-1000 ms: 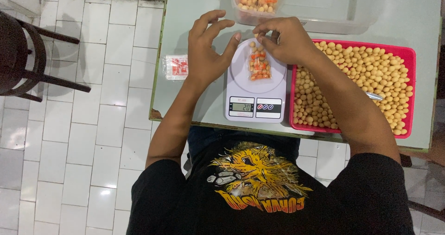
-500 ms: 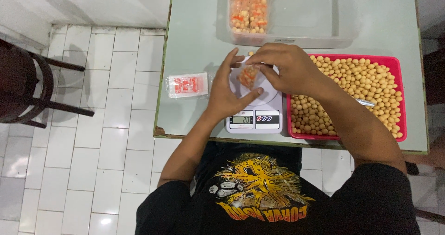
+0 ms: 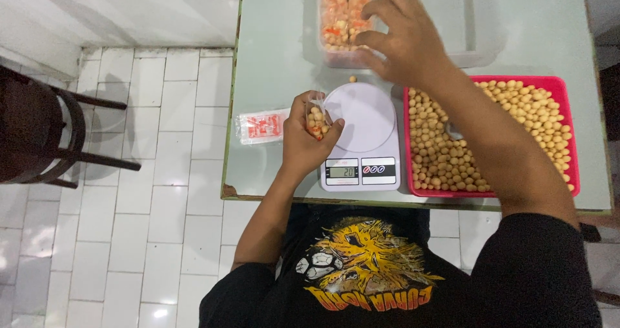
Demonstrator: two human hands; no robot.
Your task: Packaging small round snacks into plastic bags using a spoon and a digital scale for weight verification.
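One small packet (image 3: 316, 120) stands upright in left hand (image 3: 309, 140), opening up

One head camera looks steeply down, close over the table (image 3: 278, 56) edge.

The left hand (image 3: 303, 140) lifted the filled packet (image 3: 316, 120) off the scale (image 3: 359, 137).
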